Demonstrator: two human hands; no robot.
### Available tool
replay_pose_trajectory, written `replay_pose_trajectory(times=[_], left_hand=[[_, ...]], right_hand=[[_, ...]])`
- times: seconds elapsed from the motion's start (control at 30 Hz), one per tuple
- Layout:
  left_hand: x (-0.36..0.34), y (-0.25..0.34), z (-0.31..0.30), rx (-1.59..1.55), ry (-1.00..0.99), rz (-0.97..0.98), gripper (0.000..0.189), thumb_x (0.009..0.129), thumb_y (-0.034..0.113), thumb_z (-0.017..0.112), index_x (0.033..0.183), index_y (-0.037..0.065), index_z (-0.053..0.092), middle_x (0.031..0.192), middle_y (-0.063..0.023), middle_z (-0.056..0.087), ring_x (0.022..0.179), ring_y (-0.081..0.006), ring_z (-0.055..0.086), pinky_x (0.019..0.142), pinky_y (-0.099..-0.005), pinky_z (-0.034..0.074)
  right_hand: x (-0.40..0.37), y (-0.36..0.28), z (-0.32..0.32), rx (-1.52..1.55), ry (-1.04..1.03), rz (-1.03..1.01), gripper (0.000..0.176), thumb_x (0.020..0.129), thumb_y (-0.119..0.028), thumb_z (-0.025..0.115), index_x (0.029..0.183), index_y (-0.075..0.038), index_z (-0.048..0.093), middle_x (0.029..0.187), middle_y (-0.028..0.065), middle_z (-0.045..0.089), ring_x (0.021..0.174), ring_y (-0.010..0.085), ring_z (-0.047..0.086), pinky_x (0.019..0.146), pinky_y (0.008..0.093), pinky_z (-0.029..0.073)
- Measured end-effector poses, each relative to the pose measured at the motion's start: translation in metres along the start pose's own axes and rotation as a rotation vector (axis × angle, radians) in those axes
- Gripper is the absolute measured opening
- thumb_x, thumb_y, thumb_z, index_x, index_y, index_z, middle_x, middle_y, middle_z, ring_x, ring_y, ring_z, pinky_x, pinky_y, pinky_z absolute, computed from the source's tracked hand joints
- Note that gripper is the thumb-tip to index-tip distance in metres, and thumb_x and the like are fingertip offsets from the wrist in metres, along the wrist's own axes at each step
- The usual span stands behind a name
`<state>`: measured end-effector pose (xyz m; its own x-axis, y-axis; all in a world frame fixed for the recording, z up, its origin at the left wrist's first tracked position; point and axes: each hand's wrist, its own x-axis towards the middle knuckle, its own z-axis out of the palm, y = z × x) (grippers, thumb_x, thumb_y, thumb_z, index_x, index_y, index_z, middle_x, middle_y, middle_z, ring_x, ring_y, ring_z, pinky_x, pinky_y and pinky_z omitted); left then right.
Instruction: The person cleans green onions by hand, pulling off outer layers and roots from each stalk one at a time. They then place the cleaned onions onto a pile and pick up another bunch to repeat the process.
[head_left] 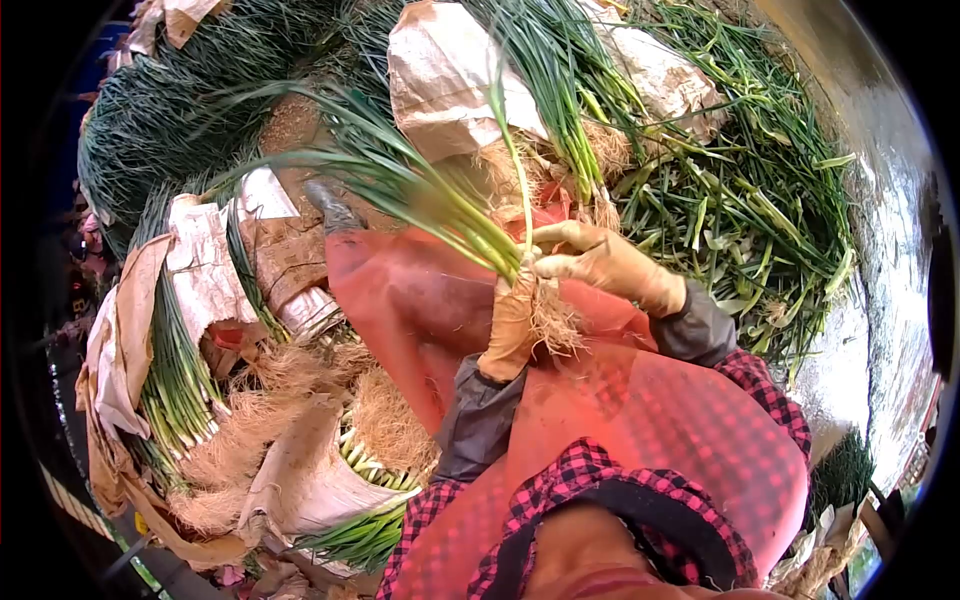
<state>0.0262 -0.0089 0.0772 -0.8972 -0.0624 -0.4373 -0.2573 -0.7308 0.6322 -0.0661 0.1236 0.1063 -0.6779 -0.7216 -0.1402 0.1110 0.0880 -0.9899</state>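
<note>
In the middle of the head view, my gloved left hand (510, 320) is wrapped round the lower ends of a bunch of green onions (450, 215). Their leaves fan out to the upper left, and pale stringy roots (552, 318) hang beside the hand. My gloved right hand (610, 265) meets the bunch from the right. Its thumb and fingers close on one separate green onion stalk (522, 180), which stands nearly upright. The stalk's lower end is partly hidden by the fingers. Both hands are above a red translucent apron (640, 400) over my lap.
More green onions (575, 140) lie ahead, roots towards me, beside brown paper (450, 75). Loose trimmed leaves (730, 210) are heaped at right. Paper-wrapped bundles (185, 370) with roots showing lie at left. A big green pile (150, 140) stands behind them.
</note>
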Motion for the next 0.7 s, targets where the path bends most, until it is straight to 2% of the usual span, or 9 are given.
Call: replay_pose_trajectory(times=[0.17, 0.23, 0.33, 0.37, 0.43, 0.5, 0.57, 0.67, 0.7], left_hand=[[0.009, -0.011, -0.01, -0.052, -0.117, -0.171, 0.045, 0.094, 0.047, 0.036, 0.101, 0.007, 0.053, 0.076, 0.0009, 0.055, 0.064, -0.0069, 0.05, 0.058, -0.0193, 0.043], [0.013, -0.016, -0.015, -0.033, -0.025, -0.249, 0.039, 0.094, 0.042, 0.039, 0.103, 0.006, 0.053, 0.077, 0.0012, 0.054, 0.066, -0.0076, 0.05, 0.059, -0.02, 0.043], [0.019, 0.001, -0.001, -0.085, 0.107, -0.302, 0.029, 0.093, 0.031, 0.045, 0.107, 0.006, 0.052, 0.078, 0.0014, 0.05, 0.068, -0.0089, 0.05, 0.06, -0.0214, 0.044], [0.018, 0.009, 0.002, -0.159, 0.147, -0.292, 0.026, 0.093, 0.024, 0.047, 0.11, 0.005, 0.05, 0.078, 0.0012, 0.048, 0.068, -0.0094, 0.049, 0.06, -0.022, 0.044], [0.024, 0.011, -0.029, -0.6, -0.335, -0.164, 0.027, 0.094, 0.014, 0.043, 0.119, 0.004, 0.044, 0.076, -0.0014, 0.043, 0.062, -0.0096, 0.043, 0.055, -0.023, 0.041], [0.014, 0.033, -0.01, -0.681, -0.335, -0.018, 0.027, 0.094, 0.015, 0.043, 0.119, 0.005, 0.043, 0.075, -0.0014, 0.042, 0.061, -0.0096, 0.042, 0.054, -0.0227, 0.04], [0.02, 0.033, -0.014, -0.633, -0.32, -0.055, 0.021, 0.092, 0.009, 0.045, 0.113, 0.004, 0.047, 0.083, -0.0027, 0.049, 0.072, -0.0133, 0.053, 0.06, -0.0259, 0.048], [0.02, 0.019, -0.002, -0.345, 0.147, -0.066, 0.021, 0.086, -0.003, 0.047, 0.105, 0.006, 0.051, 0.111, -0.0062, 0.054, 0.101, -0.0216, 0.058, 0.081, -0.0344, 0.052], [0.022, 0.017, 0.003, -0.265, 0.22, -0.058, 0.028, 0.084, -0.005, 0.048, 0.11, 0.005, 0.05, 0.104, -0.0022, 0.054, 0.087, -0.0143, 0.06, 0.071, -0.0266, 0.052]], right_hand=[[0.001, 0.033, 0.013, 0.013, 0.201, 0.17, 0.013, 0.082, -0.012, 0.064, 0.089, -0.001, 0.061, 0.077, 0.0036, 0.059, 0.074, 0.0115, 0.054, 0.067, 0.0275, 0.045], [-0.004, 0.033, 0.019, -0.501, 0.305, -0.272, 0.008, 0.08, -0.006, 0.062, 0.077, -0.002, 0.056, 0.07, 0.0089, 0.053, 0.065, 0.0229, 0.051, 0.063, 0.0317, 0.043], [-0.027, -0.005, 0.015, -0.184, -0.096, -0.252, 0.011, 0.081, -0.011, 0.064, 0.08, -0.004, 0.055, 0.076, 0.0104, 0.054, 0.074, 0.0206, 0.056, 0.065, 0.0321, 0.044], [-0.029, -0.011, 0.008, 0.024, -0.127, -0.193, 0.011, 0.081, -0.01, 0.065, 0.083, -0.003, 0.057, 0.076, 0.0087, 0.056, 0.076, 0.0205, 0.056, 0.068, 0.0303, 0.045], [-0.004, 0.019, -0.017, -0.007, 0.386, -0.092, 0.018, 0.08, -0.017, 0.066, 0.089, -0.003, 0.059, 0.081, 0.0118, 0.059, 0.081, 0.026, 0.057, 0.072, 0.0322, 0.047], [0.034, 0.084, -0.053, -0.84, 0.704, 0.164, 0.027, 0.078, -0.026, 0.067, 0.092, -0.003, 0.06, 0.086, 0.0162, 0.061, 0.084, 0.0317, 0.059, 0.073, 0.0359, 0.048], [0.072, 0.159, -0.07, -0.863, 0.482, 0.511, 0.029, 0.078, -0.029, 0.066, 0.091, -0.004, 0.06, 0.085, 0.0186, 0.062, 0.083, 0.0339, 0.06, 0.072, 0.0393, 0.048], [0.082, 0.173, -0.073, -0.815, 0.617, 0.447, 0.019, 0.08, -0.024, 0.063, 0.085, -0.007, 0.06, 0.078, 0.0172, 0.062, 0.077, 0.0343, 0.061, 0.067, 0.0395, 0.048], [0.075, 0.156, -0.074, -0.701, 0.653, 0.369, 0.019, 0.079, -0.024, 0.065, 0.084, -0.007, 0.06, 0.076, 0.0162, 0.061, 0.071, 0.0306, 0.06, 0.065, 0.0354, 0.047]])
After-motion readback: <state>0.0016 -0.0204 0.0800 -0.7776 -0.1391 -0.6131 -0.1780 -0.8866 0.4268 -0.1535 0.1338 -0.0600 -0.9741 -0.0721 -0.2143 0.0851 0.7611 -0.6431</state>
